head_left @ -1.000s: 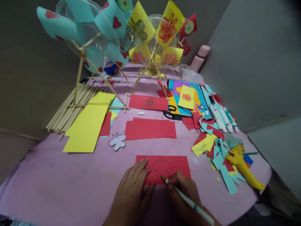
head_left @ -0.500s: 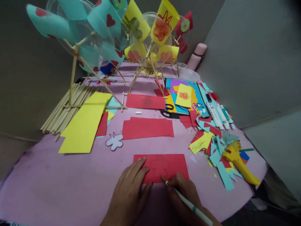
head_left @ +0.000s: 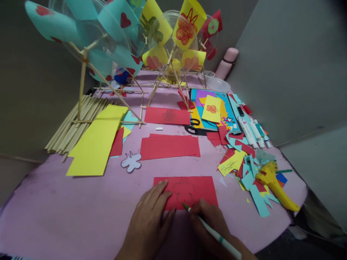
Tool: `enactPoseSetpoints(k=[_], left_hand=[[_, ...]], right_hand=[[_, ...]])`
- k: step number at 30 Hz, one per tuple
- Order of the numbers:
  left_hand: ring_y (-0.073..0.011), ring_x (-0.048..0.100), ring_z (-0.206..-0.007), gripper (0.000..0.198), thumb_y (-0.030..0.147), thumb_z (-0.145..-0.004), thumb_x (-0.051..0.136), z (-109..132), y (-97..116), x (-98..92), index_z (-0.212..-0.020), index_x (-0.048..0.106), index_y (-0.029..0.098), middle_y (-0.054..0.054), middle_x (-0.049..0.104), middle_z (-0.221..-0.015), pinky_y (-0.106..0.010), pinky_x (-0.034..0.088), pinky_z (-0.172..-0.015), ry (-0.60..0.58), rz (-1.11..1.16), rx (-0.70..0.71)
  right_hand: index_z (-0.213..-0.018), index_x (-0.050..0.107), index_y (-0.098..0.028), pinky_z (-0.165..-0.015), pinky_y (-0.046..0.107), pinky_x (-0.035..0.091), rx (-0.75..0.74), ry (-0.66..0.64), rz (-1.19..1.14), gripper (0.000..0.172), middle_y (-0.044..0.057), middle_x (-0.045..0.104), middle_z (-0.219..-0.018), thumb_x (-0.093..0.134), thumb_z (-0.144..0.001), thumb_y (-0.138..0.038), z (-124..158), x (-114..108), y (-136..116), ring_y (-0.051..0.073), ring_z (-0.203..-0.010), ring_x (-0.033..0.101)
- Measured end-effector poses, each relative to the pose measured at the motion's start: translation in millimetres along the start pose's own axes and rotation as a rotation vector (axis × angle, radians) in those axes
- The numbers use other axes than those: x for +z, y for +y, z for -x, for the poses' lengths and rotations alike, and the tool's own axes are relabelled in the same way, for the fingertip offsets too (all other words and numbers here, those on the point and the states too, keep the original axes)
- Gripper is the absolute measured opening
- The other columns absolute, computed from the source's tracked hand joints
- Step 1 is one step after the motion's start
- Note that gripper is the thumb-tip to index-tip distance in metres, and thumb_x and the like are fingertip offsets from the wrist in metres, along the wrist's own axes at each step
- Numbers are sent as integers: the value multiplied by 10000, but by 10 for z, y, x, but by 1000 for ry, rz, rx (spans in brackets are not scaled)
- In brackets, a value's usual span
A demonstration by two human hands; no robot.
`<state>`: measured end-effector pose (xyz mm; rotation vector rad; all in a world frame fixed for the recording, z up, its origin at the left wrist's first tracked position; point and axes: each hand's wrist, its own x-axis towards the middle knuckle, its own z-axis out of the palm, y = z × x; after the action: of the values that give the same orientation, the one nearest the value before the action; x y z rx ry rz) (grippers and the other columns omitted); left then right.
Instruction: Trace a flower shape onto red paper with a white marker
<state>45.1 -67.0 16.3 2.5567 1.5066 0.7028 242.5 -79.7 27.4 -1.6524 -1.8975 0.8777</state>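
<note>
A red paper rectangle (head_left: pixel 202 187) lies on the pink tabletop with a dark butterfly outline drawn on it. My left hand (head_left: pixel 149 213) rests flat on its left edge, fingers stretched out and thumb apart. In my right hand (head_left: pixel 208 216) is a green-tipped marker (head_left: pixel 217 234) with a white barrel, its tip at the bottom of the outline. A white butterfly cutout (head_left: pixel 131 162) lies beyond my left hand. Farther off is a stack of red paper strips (head_left: pixel 170 147), and behind it a red strip (head_left: pixel 168 115) bearing a dark butterfly drawing.
Yellow paper sheets (head_left: pixel 94 144) and thin wooden sticks (head_left: pixel 73 122) lie at left. On the right are paper scraps (head_left: pixel 246 169), a yellow glue gun (head_left: pixel 276 186), markers (head_left: pixel 252 131) and black-handled scissors (head_left: pixel 192 126). Stick-framed pinwheels (head_left: pixel 170 54) stand at the back.
The marker tip has shifted slightly left along the bottom of the outline, with my right hand following. My left hand stays in place on the red paper.
</note>
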Motion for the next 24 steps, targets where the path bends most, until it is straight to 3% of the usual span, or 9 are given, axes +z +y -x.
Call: enactPoseSetpoints(k=[9,17,24], left_hand=[[-276,562,-1110,258,259,-869,500,-37,15,-28,-1107,538,167,-145,572,-1255,-452,537,-847,3,10,-2],[-273,560,-1115,257,255,-868,498,-22,9,-24,-1109,536,174,-140,572,-1256,-450,539,-846,-2,11,-6],[-269,570,-1106,252,255,-876,487,-23,5,-28,-1109,538,174,-137,580,-1247,-442,538,-844,8,16,-5]], right_hand=[[-649,597,-220,-444,212,377,-46,-72,22,117,3,668,-545,515,-716,-168,-51,47,20,162,-460,601],[-719,617,-222,-493,210,424,9,-89,13,120,4,701,-606,517,-753,-166,-34,37,24,164,-516,639],[-617,556,-224,-438,189,388,2,-74,54,110,-22,676,-527,565,-672,-129,-105,273,187,146,-455,613]])
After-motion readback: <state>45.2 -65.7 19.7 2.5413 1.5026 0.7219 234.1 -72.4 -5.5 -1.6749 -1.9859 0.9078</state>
